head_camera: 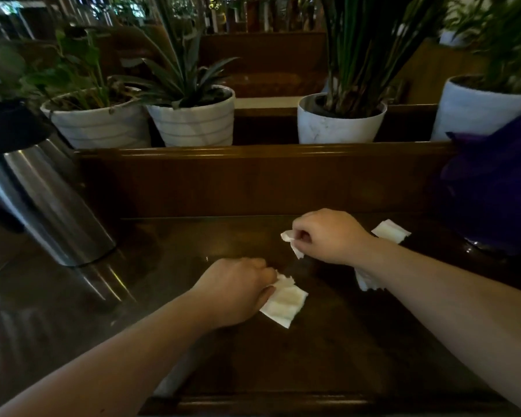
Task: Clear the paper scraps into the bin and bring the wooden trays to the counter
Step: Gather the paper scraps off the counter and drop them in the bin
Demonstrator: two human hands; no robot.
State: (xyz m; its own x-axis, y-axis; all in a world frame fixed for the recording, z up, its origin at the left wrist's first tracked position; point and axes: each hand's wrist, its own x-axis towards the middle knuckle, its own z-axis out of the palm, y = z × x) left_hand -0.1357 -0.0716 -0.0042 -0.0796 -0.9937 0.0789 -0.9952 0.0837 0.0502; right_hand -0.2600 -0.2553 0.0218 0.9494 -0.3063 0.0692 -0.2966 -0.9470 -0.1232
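Note:
My left hand [236, 288] pinches a white paper scrap [285, 302] that lies flat on the dark wooden tray [283, 365] in front of me. My right hand [328, 236] is closed around a small torn paper scrap [289, 237], held a little above the tray. Another paper scrap [391, 231] lies on the tray beyond my right wrist. A further paper scrap [366, 281] shows partly under my right forearm. No bin is in view.
A steel thermos jug [45, 200] stands at the left on a glossy surface. A purple bag [494, 188] sits at the right. Behind a wooden ledge [253, 153] stand several white plant pots [193, 121].

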